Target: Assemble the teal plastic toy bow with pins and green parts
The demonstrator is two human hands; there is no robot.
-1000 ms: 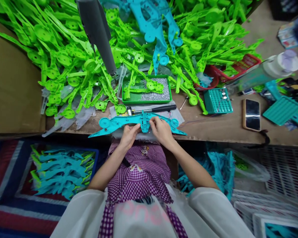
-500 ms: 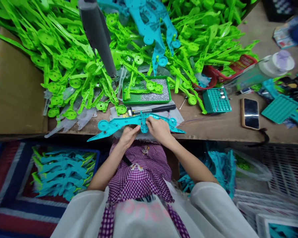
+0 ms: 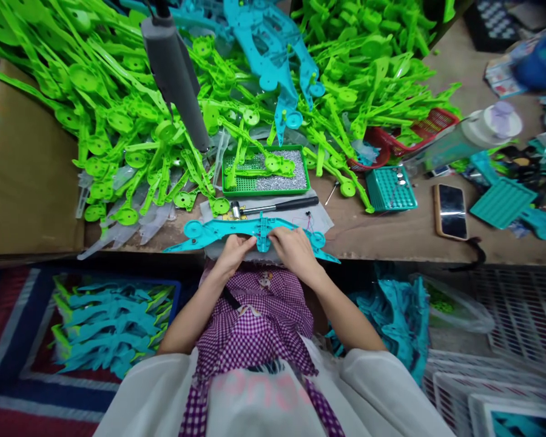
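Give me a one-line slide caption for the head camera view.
Both hands, left hand and right hand, grip a teal plastic frame at the workbench edge, below a heap of green plastic parts.

both hands' fingers [image 3: 286, 233] hide the teal part's [image 3: 209, 229] middle.

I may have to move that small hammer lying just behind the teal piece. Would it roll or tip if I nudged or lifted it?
The hammer lies flat on the bench, so tipping seems unlikely. Its handle looks rounded, so a sideways nudge might turn it a little, though the cross-set metal head should probably stop a real roll. Lifted by the black grip, it would likely droop toward the head.
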